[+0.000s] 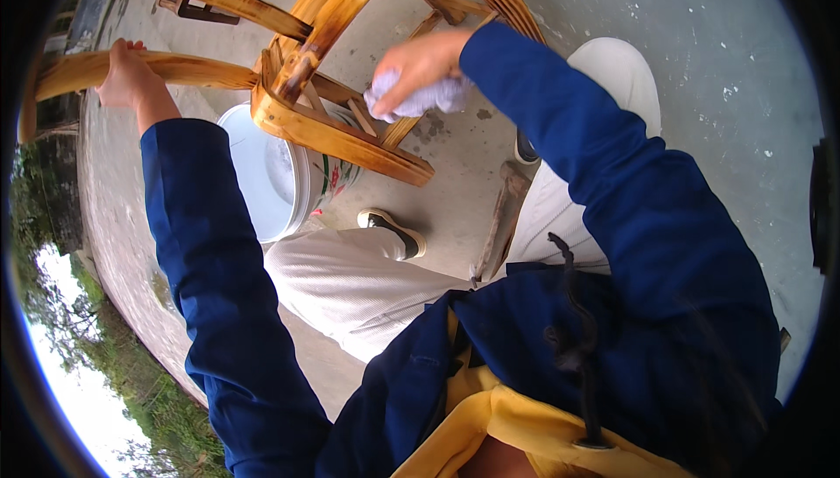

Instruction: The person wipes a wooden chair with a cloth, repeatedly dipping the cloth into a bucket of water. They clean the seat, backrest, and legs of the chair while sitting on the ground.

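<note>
A varnished wooden chair [341, 143] with dark grain stands tilted before me, several of its rails and legs in view. My left hand [131, 78] is wrapped around one of its curved bars [197, 70] at the left. A crumpled pale lilac cloth [436, 94] is bunched in my right hand [417, 65], which is slightly blurred. That hand is at the right of the chair's frame; whether the cloth touches the wood I cannot tell. The upper part of the chair runs out of the picture.
A white plastic bucket [259, 170] with light-coloured liquid stands on the concrete floor, partly behind the chair. Between my legs is a worn wooden piece [502, 215], perhaps a stool's edge. A dark wooden stool [203, 12] stands farther off. A grey wall [709, 84] rises at the right.
</note>
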### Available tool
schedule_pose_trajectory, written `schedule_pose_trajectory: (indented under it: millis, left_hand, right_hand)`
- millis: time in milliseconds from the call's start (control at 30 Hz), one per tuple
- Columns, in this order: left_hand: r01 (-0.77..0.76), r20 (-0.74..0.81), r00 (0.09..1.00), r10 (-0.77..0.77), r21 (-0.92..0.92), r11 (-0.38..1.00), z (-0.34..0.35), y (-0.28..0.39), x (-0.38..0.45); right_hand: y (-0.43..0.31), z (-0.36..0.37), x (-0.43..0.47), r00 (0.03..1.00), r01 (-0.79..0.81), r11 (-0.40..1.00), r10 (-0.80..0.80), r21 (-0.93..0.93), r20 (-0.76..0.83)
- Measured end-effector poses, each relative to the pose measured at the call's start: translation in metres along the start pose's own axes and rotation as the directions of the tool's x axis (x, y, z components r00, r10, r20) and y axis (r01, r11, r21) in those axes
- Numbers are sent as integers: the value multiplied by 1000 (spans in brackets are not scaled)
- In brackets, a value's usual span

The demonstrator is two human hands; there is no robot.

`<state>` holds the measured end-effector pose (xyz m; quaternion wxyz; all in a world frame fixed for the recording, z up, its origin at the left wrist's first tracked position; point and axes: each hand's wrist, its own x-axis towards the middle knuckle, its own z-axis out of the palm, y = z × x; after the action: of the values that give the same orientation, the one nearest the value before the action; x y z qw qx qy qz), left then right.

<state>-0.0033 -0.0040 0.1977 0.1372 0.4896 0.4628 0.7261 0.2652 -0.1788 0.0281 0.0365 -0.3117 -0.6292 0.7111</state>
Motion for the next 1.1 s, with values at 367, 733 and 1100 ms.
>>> schedule_pose_trajectory:
  millis: [367,733,1100]
  left_hand:
    - [-50,47,998,43,151,987,1,0,4]
    - [-38,52,998,21,350,936,-3,-18,14]
    - [-119,-18,992,124,175,977,4,12,-12]
  right_hand:
    - [70,99,56,750,-361,480,-361,-800,-555]
    - [95,-12,-56,497,-806,309,-112,-505,-861]
    - [65,110,44,799,-144,675,-352,-724,-487]
